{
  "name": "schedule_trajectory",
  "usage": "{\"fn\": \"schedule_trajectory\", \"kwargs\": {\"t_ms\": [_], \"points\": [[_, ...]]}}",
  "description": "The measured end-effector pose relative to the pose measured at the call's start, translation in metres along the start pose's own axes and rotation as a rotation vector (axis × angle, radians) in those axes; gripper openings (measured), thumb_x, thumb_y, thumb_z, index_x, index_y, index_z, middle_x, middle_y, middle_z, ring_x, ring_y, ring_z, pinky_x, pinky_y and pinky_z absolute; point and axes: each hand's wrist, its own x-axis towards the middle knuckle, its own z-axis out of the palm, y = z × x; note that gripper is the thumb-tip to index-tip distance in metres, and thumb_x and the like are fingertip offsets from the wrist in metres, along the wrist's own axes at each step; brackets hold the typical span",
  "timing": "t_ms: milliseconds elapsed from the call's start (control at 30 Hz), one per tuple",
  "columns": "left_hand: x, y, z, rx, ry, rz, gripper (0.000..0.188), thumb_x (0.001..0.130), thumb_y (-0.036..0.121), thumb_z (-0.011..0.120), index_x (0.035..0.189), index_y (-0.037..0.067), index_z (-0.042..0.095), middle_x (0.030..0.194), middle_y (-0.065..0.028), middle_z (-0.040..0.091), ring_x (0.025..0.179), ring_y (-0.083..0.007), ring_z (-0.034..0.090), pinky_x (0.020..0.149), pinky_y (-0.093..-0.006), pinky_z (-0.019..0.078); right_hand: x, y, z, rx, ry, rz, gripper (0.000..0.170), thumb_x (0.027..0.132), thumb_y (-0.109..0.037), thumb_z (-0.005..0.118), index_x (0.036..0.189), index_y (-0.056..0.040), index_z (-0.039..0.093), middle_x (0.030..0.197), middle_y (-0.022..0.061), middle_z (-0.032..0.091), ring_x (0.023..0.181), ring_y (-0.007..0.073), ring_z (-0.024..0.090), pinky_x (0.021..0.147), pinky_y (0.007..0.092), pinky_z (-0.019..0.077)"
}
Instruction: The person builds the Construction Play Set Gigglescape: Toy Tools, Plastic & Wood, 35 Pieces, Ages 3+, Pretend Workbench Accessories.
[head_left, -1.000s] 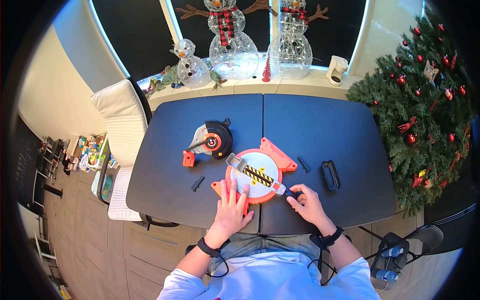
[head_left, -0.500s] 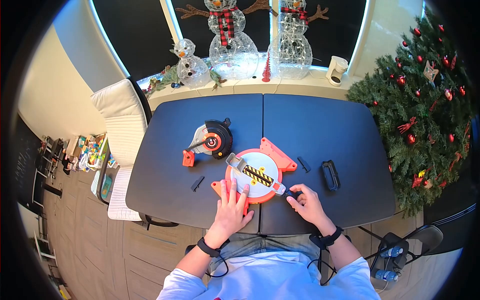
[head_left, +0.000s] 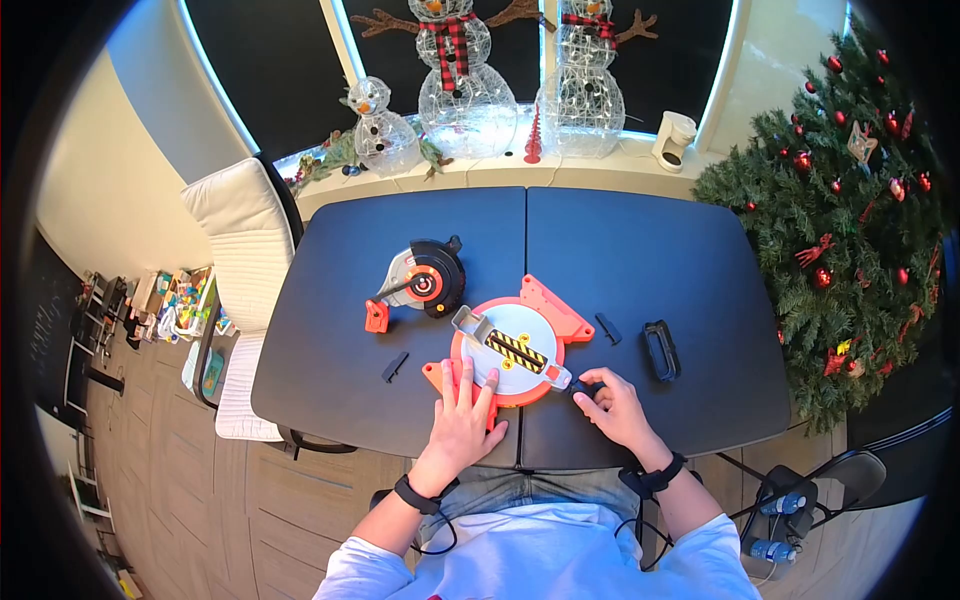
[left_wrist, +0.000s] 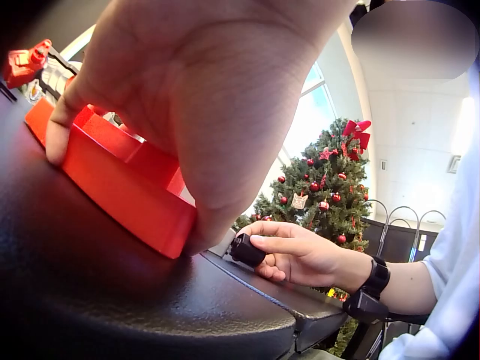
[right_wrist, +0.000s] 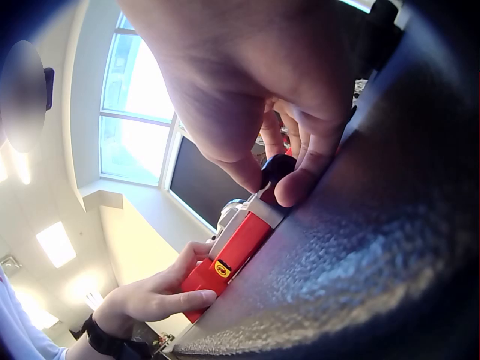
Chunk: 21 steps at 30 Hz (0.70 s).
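A toy saw base (head_left: pixel 548 307) with an orange-red body and a round grey turntable (head_left: pixel 510 328) lies across the table's seam. A yellow-and-black striped strip runs across the turntable. My left hand (head_left: pixel 458 428) rests on the base's near left side, fingers spread and straight over the rim; in the left wrist view it straddles the orange-red foot (left_wrist: pixel 124 195). My right hand (head_left: pixel 617 408) pinches a black knob (right_wrist: pixel 279 168) between thumb and fingers, at the end of the turntable's grey arm (head_left: pixel 558 377). Fingers hide part of the knob.
A toy saw head (head_left: pixel 425 285) with a black wheel-like guard lies back left. Small black strips lie left (head_left: pixel 395 367) and right (head_left: pixel 607 328) of the base. Further right stands a hollow black oval part (head_left: pixel 661 350). A white chair (head_left: pixel 240 250) and Christmas tree (head_left: pixel 820 230) flank the table (head_left: pixel 640 240).
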Motion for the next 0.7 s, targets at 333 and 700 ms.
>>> {"fn": "schedule_trajectory", "kwargs": {"t_ms": [333,700], "points": [[0.0002,0.0012,-0.0004,-0.022,0.012,-0.018,0.093,0.084,0.048,0.078,0.162,0.013,0.041,0.166,-0.0348,0.026,0.152,-0.0638,0.019,0.093,-0.0638,0.0545,-0.0002,-0.0025,-0.0006,0.039,-0.006,0.067,0.030,0.095,-0.014,0.078,0.117,-0.0008,0.064,0.107,0.0116,0.071,0.059,0.0083,0.061,0.055,0.0248,0.0489],[-0.0001,0.0009,-0.0006,-0.024,0.033,-0.009,0.093,0.084,0.047,0.079,0.162,0.013,0.041,0.166,-0.0353,0.026,0.151,-0.0645,0.021,0.092,-0.0620,0.0542,0.0004,0.0002,-0.0011,0.003,-0.011,0.003,0.027,0.099,-0.014,0.075,0.119,-0.0008,0.062,0.082,0.0064,0.072,0.058,0.0079,0.066,0.054,0.0236,0.0487]]}}
